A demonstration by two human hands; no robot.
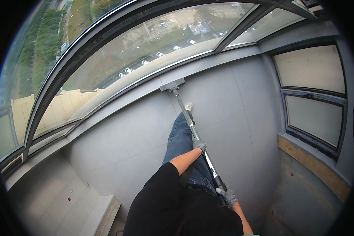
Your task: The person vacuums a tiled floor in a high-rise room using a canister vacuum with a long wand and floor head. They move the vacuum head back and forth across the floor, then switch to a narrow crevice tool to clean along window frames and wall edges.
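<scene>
A vacuum cleaner's long metal tube (190, 122) slants away from my body toward the window wall. Partway along it, my left hand (199, 144) in a grey glove is closed around the tube. Nearer to me, my right hand (227, 195), gloved too, grips the dark handle end (218, 182). At the far end the flat grey floor nozzle (172, 84) lies against the low window sill (139, 89), overlapping its edge; its exact contact is hard to make out. What the hose joins behind the handle is hidden by my body.
Large grey tiles cover the floor (228, 118). Tall dark-framed windows curve along the far and left sides. Another framed window (312, 96) is at the right, above a bare wood-coloured strip (314, 165). A tiled ledge (88, 210) juts out at lower left. My shoe (188, 106) stands beside the tube.
</scene>
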